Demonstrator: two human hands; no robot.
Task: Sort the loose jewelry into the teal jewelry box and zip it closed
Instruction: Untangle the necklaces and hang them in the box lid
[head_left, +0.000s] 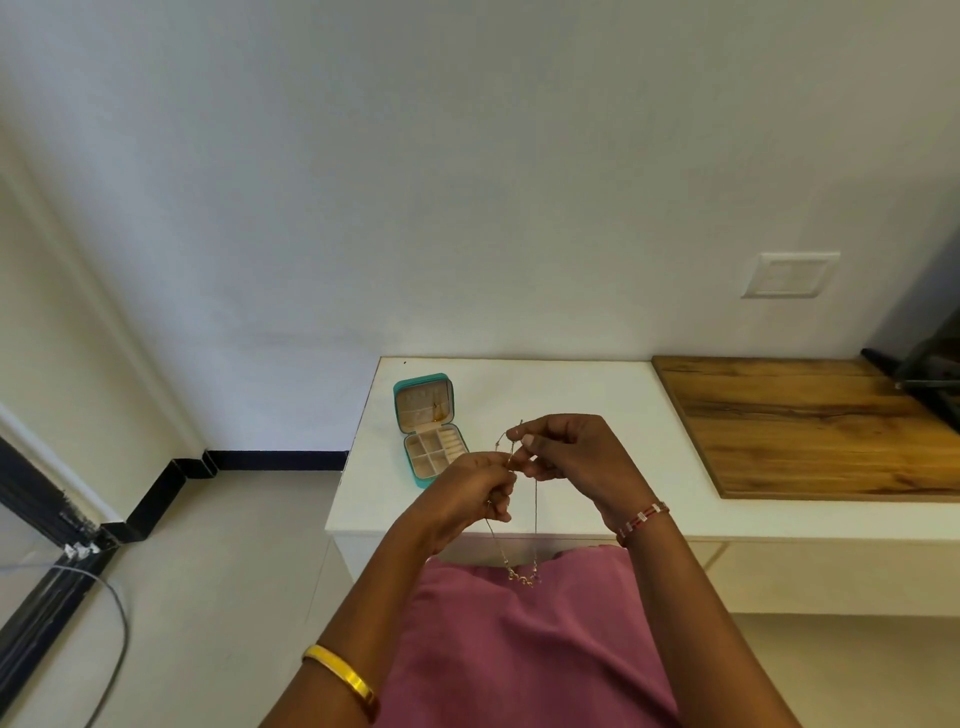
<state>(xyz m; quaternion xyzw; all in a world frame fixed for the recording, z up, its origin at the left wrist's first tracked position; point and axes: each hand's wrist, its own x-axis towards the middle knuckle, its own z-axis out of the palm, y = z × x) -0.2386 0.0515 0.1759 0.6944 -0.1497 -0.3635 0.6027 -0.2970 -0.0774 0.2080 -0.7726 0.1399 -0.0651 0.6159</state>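
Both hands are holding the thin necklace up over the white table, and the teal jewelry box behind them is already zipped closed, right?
Not quite. The head view shows the teal jewelry box lying open, its compartments exposed. The rest stands: left hand and right hand pinch the thin necklace over the white table.

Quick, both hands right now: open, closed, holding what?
Left hand: closed, pinching the thin necklace chain near its upper end.
Right hand: closed, pinching the same chain's top end; its pendant part hangs below, off the table.

White wall (467, 182), beige floor (234, 545), white desk (571, 395), wooden panel (805, 431)
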